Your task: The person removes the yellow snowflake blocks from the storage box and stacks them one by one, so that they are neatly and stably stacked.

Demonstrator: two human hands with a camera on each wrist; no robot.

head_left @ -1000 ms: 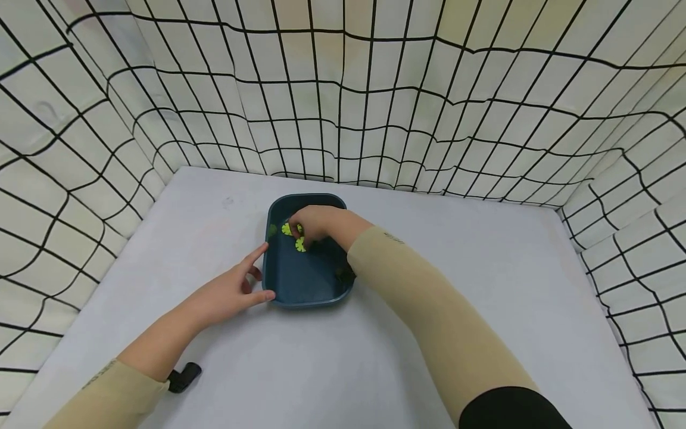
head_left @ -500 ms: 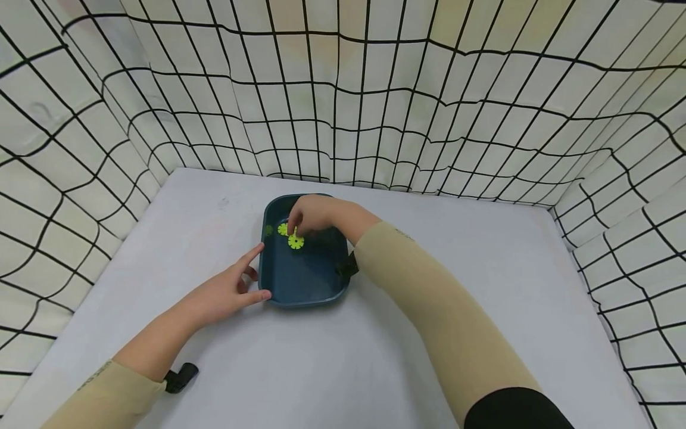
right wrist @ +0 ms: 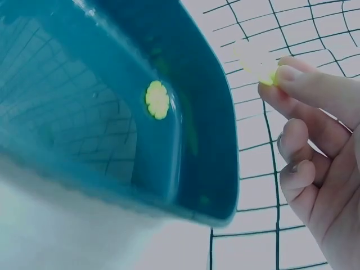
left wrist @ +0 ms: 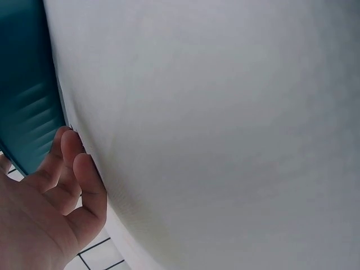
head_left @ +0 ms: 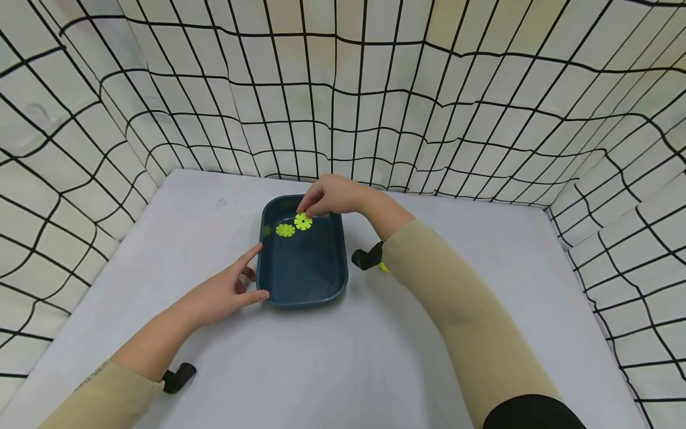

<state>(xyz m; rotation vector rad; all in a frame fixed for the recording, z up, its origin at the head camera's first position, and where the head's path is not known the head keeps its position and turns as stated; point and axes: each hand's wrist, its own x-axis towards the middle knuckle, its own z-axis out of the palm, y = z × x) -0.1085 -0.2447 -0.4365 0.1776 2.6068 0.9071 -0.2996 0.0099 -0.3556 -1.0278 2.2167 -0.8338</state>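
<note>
My right hand [head_left: 334, 195] is raised over the far end of a dark blue tray [head_left: 302, 286], pinching a yellow-green notched plastic disc [head_left: 303, 221] between thumb and fingers. In the right wrist view the pinched disc looks washed out against the light background. A second notched disc [head_left: 286, 230] lies inside the tray near its far left corner. Thumb and index finger of my left hand [head_left: 222, 296] are spread apart and touch the tray's left side. Its other fingers bend loosely beside the tray in the left wrist view.
Another yellow-green piece [head_left: 383, 267] lies on the white table [head_left: 343, 369] right of the tray, mostly hidden by the right sleeve. A black wrist device [head_left: 367, 257] is beside that sleeve. Black netting [head_left: 354, 92] over pale walls surrounds the table's back and sides.
My right hand has lifted up and to the right from inside the tray, bringing one notched disc with it. The piece on the table has come into sight. My left hand stays at the tray.
</note>
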